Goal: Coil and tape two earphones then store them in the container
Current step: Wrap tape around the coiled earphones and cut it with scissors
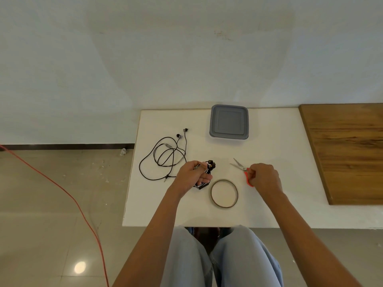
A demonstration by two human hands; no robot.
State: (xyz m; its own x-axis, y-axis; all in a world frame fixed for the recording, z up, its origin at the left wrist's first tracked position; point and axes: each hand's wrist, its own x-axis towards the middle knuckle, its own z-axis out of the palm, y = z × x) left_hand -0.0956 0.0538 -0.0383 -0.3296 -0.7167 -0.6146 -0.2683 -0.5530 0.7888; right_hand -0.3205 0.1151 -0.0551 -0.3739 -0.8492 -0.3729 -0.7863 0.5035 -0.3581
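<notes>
Head view: left grip (191, 175) is curled round the coiled earphone (210, 165). Right grip (264, 176) holds the scissors (241, 167), blades pointing far-left at it. The tape roll (224, 193) sits on the table (279, 152) between both hands, just near-right of the bundle. The loose earphone (165, 156) lies left, the container (229, 122) far.

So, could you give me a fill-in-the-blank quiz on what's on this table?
The right hand grips scissors with ____ handles.
The left hand holds a coiled earphone; the loose earphone lies to the ____ of that hand.
The container has a ____ lid.
Missing words: red, left, grey.
</notes>
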